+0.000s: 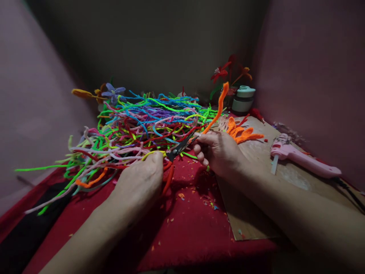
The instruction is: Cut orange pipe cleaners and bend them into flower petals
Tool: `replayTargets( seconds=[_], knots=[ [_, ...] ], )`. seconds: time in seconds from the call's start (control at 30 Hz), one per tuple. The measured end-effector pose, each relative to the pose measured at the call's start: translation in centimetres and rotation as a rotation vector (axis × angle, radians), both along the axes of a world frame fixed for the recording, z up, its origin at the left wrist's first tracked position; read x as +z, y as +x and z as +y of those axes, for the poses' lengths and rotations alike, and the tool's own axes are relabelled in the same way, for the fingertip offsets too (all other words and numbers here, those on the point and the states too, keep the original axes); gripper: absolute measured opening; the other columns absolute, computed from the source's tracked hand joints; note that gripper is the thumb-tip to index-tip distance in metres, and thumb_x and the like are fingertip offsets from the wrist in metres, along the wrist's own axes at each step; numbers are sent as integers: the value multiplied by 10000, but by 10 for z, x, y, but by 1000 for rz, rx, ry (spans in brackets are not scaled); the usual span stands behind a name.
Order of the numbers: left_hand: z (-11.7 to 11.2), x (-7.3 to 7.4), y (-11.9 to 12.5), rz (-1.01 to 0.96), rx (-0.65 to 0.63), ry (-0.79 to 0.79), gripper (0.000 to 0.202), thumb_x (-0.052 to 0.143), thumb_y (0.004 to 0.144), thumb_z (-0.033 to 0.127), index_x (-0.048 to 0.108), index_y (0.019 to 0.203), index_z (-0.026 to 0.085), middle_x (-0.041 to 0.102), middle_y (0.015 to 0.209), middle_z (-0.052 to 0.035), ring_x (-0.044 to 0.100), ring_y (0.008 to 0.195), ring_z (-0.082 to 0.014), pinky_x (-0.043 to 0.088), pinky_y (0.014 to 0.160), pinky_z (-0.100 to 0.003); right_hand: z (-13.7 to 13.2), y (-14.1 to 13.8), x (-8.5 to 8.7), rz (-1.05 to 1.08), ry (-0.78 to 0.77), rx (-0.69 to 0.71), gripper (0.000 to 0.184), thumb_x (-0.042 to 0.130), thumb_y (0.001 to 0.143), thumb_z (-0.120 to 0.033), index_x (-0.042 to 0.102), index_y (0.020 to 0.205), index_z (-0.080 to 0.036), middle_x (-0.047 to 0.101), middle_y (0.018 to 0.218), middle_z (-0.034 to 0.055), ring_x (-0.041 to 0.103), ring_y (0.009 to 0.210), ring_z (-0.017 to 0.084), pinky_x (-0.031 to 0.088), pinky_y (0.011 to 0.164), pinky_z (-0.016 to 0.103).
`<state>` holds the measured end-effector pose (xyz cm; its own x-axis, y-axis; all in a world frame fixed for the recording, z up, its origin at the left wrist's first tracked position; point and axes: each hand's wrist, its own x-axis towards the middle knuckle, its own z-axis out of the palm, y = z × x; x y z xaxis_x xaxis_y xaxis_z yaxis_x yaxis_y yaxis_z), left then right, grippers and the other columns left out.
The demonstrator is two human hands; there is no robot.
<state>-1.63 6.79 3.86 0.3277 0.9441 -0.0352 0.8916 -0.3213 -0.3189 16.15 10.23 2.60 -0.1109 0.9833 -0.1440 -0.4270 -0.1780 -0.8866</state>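
My left hand (142, 182) is closed around the red handles of a pair of scissors (177, 150), whose dark blades point up and to the right. Pinched in the fingers of my right hand (221, 152) is an orange pipe cleaner (219, 110), its fuzzy length rising above the hand and bending slightly. The blade tips lie right at my right fingertips, close to the pipe cleaner's lower end; whether they touch it I cannot tell. Behind both hands spreads a big loose pile of colourful pipe cleaners (159, 118).
Orange petal shapes (242, 133) lie on a brown board (256, 213) at the right, beside a pink glue gun (302, 158). A mint-green container (243, 98) stands behind, near red flowers (221, 72). Small trimmings dot the red cloth (182, 236). A blue flower (113, 91) stands back left.
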Motion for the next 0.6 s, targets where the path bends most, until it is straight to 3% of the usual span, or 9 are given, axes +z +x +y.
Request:
replayTargets(
  seconds=[0.27,0.6],
  knots=[
    [2,-5,-4,-103,19,35,193,232,844,147,421,819,174,531,676,-49,499,554,-151,304,513,-284,1,0,-1,-10,39,-1,209,509,763,-192,509,560,-143,518,448,-7,434,321,68,264,279,188],
    [0,2,1,8,29,-10,197,243,840,150,432,894,165,504,658,-38,519,551,-165,246,492,-290,1,1,-2,4,45,19,230,505,774,-204,503,551,-147,509,434,-4,424,321,71,258,284,198]
  ],
)
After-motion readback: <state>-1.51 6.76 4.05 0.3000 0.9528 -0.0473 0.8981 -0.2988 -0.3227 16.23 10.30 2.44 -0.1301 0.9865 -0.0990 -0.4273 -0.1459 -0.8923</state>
